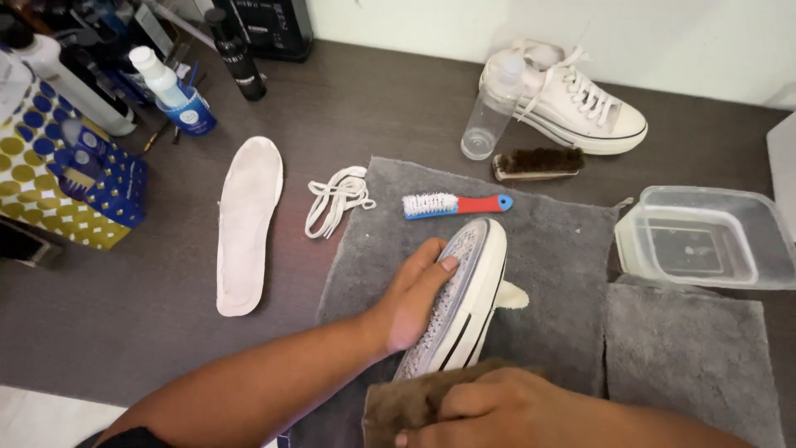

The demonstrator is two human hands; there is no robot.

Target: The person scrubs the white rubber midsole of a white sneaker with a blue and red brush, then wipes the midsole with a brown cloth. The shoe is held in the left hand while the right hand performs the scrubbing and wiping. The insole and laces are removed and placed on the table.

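— One white canvas sneaker is under my hands, turned sole up on the large grey microfibre towel in the middle of the dark table.

— How are your hands set on it?

— My left hand lies against the side of the sole, fingers curled lightly over its edge, steadying the shoe rather than clamping it. My right hand is closed round a folded brown cloth at the heel end, and the cloth touches the sole there.

— What lies closest?

— On the same towel, just beyond the toe, lies a small brush with white bristles and a red-and-blue handle. A second grey towel sits to my right, and above it a clear plastic tub holding a little water.

— And further out?

— At the far edge, a dark-bristled wooden brush lies beside a clear plastic bottle and the other white sneaker, still laced and upright. To my left, loose white laces lie half on the towel's corner, then a white insole flat on the table. Beyond it stand a blue-and-white bottle, a black bottle and a blue box with yellow dots.
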